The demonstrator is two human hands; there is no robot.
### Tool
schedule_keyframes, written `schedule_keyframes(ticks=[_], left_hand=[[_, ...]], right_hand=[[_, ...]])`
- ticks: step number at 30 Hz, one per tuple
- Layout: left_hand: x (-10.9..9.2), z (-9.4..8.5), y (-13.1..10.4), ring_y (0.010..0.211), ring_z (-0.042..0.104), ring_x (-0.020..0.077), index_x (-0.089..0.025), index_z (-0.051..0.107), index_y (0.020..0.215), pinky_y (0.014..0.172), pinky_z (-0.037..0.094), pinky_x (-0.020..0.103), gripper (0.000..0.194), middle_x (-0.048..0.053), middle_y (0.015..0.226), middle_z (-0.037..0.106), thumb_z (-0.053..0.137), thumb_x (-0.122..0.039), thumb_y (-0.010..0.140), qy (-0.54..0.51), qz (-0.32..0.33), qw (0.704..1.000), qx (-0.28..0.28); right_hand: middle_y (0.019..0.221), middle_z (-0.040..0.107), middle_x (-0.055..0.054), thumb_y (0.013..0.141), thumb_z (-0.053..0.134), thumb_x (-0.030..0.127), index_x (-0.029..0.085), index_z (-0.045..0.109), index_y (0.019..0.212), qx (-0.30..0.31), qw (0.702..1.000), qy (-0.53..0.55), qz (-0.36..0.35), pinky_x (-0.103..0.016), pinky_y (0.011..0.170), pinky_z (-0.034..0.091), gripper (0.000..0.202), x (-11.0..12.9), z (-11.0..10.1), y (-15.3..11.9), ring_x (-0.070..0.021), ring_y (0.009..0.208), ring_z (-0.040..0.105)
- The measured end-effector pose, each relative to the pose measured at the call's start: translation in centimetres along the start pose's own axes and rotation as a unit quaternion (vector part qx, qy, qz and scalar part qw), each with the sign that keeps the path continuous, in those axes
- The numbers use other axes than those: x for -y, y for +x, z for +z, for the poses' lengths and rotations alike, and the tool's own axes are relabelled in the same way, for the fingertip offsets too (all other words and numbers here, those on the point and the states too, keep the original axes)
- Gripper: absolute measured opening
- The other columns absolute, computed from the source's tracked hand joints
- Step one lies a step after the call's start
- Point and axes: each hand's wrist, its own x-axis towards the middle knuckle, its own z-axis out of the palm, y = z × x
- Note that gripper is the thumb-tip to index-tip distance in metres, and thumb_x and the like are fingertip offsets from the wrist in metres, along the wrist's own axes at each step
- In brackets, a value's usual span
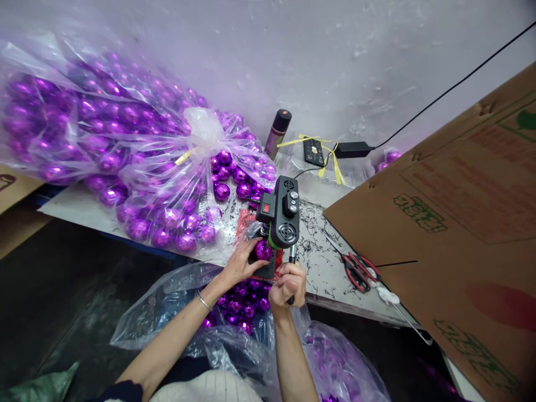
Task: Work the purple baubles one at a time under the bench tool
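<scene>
1. Closest to me, an open clear bag (142,321) of purple balls sags between the person's forearms, just below the front edge of the white surface (75,209).
2. At that front edge, the right hand (288,285) is closed in a fist around a lever (292,255). The lever's long axis runs front to back, its black tip poking out below the fist toward the person.
3. Beside it, the left hand (245,259) is curved half open, thumb and fingers around one purple ball (263,250). The ball sits near the front edge, under the near end of the machine; the fingers partly cover it, and I can't tell which way its top faces.
4. The black machine (287,215) has its long axis front to back, near end toward the person, red switch on its left flank. Its head hides much of the base.
5. Along the front edge to the right lie scissors (360,272), blades pointing toward the machine, among dark scraps.
6. A cardboard box (452,223) covers the right end of the surface.
7. A tied bag (125,134) bulging with purple balls crowds the left side.
8. Toward the back edge, a can (278,134) leans slightly right; right of it lie a black panel (314,152) with yellow strips (337,170) and a corded adapter (354,149).
</scene>
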Motion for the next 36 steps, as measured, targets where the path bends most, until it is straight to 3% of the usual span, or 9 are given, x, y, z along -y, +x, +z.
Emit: schedule_keyframes(ticks=[10,13,17,20,24,27,30,33,36], left_hand=[[-0.6,0.0,0.3,0.139,0.067,0.0352,-0.020,0.059,0.146,0.129,0.039,0.066,0.065,0.019,0.141,0.072,0.079,-0.054,0.094,-0.019,-0.001,1.000,0.006],[-0.5,0.1,0.7,0.138,0.067,0.0360,-0.021,0.059,0.145,0.130,0.038,0.067,0.067,0.018,0.140,0.072,0.081,-0.055,0.092,-0.020,-0.006,1.000,0.008],[-0.6,0.0,-0.2,0.138,0.067,0.0371,-0.019,0.057,0.148,0.125,0.046,0.065,0.069,0.020,0.142,0.070,0.080,-0.054,0.093,-0.022,-0.004,1.000,0.006],[-1.2,-1.0,-2.8,0.142,0.064,0.0364,-0.018,0.052,0.153,0.121,0.052,0.060,0.066,0.022,0.147,0.067,0.072,-0.050,0.100,-0.008,0.025,1.000,0.018],[-1.5,-4.5,-4.4,0.148,0.058,0.0408,-0.017,0.046,0.160,0.122,0.051,0.061,0.089,0.025,0.157,0.060,0.077,-0.065,0.091,0.054,0.066,0.996,0.031],[-0.4,-8.3,0.2,0.148,0.058,0.0351,-0.020,0.051,0.157,0.124,0.048,0.060,0.055,0.020,0.157,0.061,0.058,-0.042,0.107,0.134,0.048,0.990,-0.015],[1.5,-11.1,7.8,0.146,0.058,0.0366,-0.014,0.060,0.145,0.125,0.043,0.062,0.047,0.023,0.151,0.063,0.052,-0.012,0.099,0.266,-0.035,0.962,-0.043],[3.4,-12.1,13.7,0.133,0.066,0.0394,-0.011,0.066,0.133,0.117,0.048,0.062,0.048,0.024,0.133,0.071,0.057,-0.002,0.086,0.320,-0.099,0.942,-0.013],[4.2,-12.3,15.8,0.118,0.072,0.0395,-0.011,0.070,0.119,0.110,0.053,0.057,0.038,0.022,0.113,0.076,0.065,-0.004,0.082,0.314,-0.110,0.943,0.005]], right_hand=[[0.075,0.056,0.003,0.112,0.038,0.027,0.022,0.048,0.070,-0.019,0.999,0.022,-0.022,-0.035,0.072,0.055,0.043,-0.8,0.7,-0.8,-0.0121,0.063,0.060],[0.071,0.055,0.003,0.111,0.040,0.026,0.022,0.048,0.067,-0.036,0.999,0.021,-0.024,-0.032,0.066,0.050,0.045,0.1,0.4,1.2,-0.0113,0.059,0.056],[0.066,0.054,0.003,0.108,0.049,0.021,0.021,0.051,0.066,-0.019,0.998,0.029,0.055,-0.028,0.058,0.041,0.041,2.5,-0.4,5.5,-0.0126,0.063,0.057],[0.062,0.051,0.003,0.106,0.053,0.019,0.021,0.053,0.066,-0.006,0.996,0.033,0.084,-0.029,0.059,0.041,0.040,3.7,-0.7,7.2,-0.0137,0.064,0.058],[0.065,0.055,0.002,0.107,0.053,0.021,0.021,0.054,0.068,0.001,0.998,0.026,0.064,-0.029,0.058,0.041,0.039,3.4,-0.8,5.9,-0.0135,0.063,0.058],[0.065,0.055,0.002,0.107,0.053,0.022,0.021,0.054,0.068,0.002,0.998,0.020,0.055,-0.029,0.058,0.041,0.039,2.9,-0.8,4.6,-0.0143,0.064,0.059],[0.066,0.056,0.002,0.106,0.051,0.018,0.021,0.053,0.068,0.005,0.999,0.019,0.051,-0.029,0.059,0.042,0.039,2.8,-0.7,4.3,-0.0142,0.065,0.060],[0.068,0.058,0.002,0.106,0.048,0.015,0.021,0.052,0.068,0.016,0.999,0.020,0.041,-0.028,0.061,0.043,0.039,2.8,-0.8,4.5,-0.0131,0.066,0.060],[0.067,0.057,0.002,0.105,0.047,0.014,0.022,0.053,0.068,0.019,0.999,0.019,0.039,-0.029,0.061,0.043,0.038,2.9,-0.8,4.6,-0.0138,0.067,0.060]])
